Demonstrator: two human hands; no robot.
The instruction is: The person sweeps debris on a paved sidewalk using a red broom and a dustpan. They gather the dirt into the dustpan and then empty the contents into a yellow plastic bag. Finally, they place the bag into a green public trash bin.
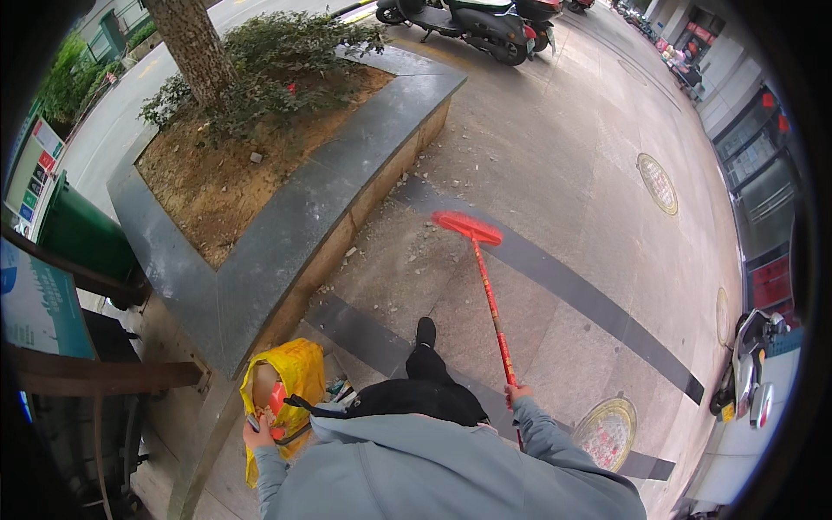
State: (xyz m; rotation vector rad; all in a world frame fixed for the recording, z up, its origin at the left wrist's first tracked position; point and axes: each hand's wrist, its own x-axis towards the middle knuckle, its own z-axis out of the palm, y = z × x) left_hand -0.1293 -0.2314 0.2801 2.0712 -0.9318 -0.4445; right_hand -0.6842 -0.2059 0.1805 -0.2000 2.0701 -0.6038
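Note:
My right hand (518, 393) is wrapped round the red pole of a broom (492, 295). The broom's red head (468, 227) rests on the paving ahead, near scattered bits of rubble (414, 256). At lower left, my left hand (258, 433) is closed round a short dark handle (295, 435) at the side of a yellow plastic bag (305, 368). The bag gapes toward the left and has brown cardboard and red scraps inside. What joins the handle to the bag is hidden. A few small papers (342, 390) show beside the bag.
A stone-edged planter (347, 186) with a tree (195, 52) and shrubs runs along the left. A green bin (82, 230) and a brown metal bar (104, 380) stand beyond it. Scooters (472, 26) are parked ahead, another (752, 368) at right. Round manhole covers (657, 184) dot the paving.

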